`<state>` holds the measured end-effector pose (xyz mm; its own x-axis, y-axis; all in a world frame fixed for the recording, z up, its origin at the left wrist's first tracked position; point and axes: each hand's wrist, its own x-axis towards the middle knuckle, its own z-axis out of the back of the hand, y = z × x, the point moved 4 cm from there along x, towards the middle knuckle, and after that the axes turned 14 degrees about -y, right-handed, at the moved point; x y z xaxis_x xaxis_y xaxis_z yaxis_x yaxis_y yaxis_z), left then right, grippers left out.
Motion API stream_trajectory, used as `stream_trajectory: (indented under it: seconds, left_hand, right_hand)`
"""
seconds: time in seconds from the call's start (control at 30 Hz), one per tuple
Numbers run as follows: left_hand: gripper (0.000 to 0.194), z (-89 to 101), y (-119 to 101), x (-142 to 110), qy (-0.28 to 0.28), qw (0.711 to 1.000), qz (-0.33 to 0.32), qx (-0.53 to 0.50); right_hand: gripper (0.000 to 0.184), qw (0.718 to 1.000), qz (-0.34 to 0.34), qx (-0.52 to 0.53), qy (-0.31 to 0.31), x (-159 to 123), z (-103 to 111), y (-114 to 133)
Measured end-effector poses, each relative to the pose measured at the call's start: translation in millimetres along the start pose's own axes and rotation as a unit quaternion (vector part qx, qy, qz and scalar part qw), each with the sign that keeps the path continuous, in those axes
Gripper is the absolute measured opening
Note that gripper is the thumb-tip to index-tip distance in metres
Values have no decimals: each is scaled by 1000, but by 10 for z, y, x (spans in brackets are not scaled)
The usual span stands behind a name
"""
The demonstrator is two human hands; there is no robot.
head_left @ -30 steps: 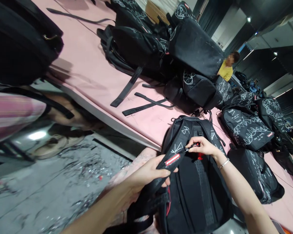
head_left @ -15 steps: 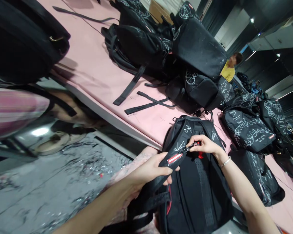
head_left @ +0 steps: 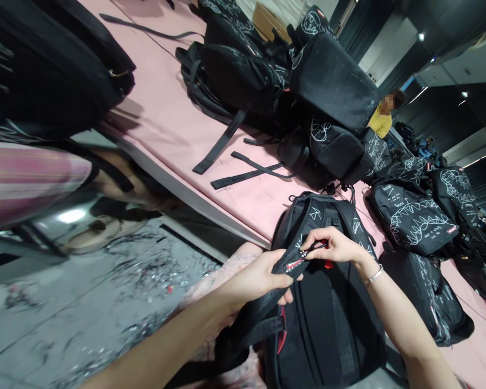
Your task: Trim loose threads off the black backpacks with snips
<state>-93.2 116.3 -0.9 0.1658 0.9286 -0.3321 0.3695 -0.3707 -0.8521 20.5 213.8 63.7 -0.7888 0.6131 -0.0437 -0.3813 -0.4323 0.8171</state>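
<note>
A black backpack (head_left: 328,319) lies with its back panel and straps facing me, at the edge of the table. My left hand (head_left: 267,278) is closed around one shoulder strap (head_left: 308,213), near a small red and white label (head_left: 294,265). Between the pinched fingers of my right hand (head_left: 330,246) is a pair of small dark thread snips (head_left: 314,248). Their tip is at the strap, just above the label; whether it touches a thread is too small to tell. A red bit (head_left: 328,264) shows just under the right hand.
The pink-covered table (head_left: 162,113) holds several black backpacks with white line drawings, such as one (head_left: 419,216) at right. At left, a person in a plaid garment (head_left: 28,181) is beside another black bag (head_left: 52,70). Thread scraps litter the floor (head_left: 117,292). Farther back is a person in yellow (head_left: 380,123).
My right hand has moved slightly left and down along the strap with the snips, closer to the label. The strap has tilted, so the label looks narrower. The view has shifted slightly.
</note>
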Motion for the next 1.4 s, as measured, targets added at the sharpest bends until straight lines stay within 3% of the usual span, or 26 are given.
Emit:
stream_trajectory:
  seconds: [0.07, 0.23, 0.33, 0.47, 0.77, 1.4]
  left_hand:
    - [20, 9, 1, -6, 5, 1000, -7, -13]
    - [24, 107, 65, 23, 30, 996, -9, -89]
    - [23, 163, 126, 74, 54, 990, -27, -126]
    - [22, 171, 183, 116, 68, 985, -16, -159]
    - [24, 128, 194, 107, 76, 983, 10, -169]
    - [27, 87, 55, 74, 44, 996, 27, -66]
  right_hand:
    - [23, 999, 4, -1, -35, -19, 17, -23]
    - [24, 967, 59, -10, -249, -155, 221, -230]
    - [23, 951, 102, -54, -288, -262, 274, -363]
    - [22, 947, 122, -77, -288, -332, 278, -423]
    - [21, 955, 171, -72, -233, -211, 220, -294]
    - [20, 963, 209, -80, -149, -75, 126, -160]
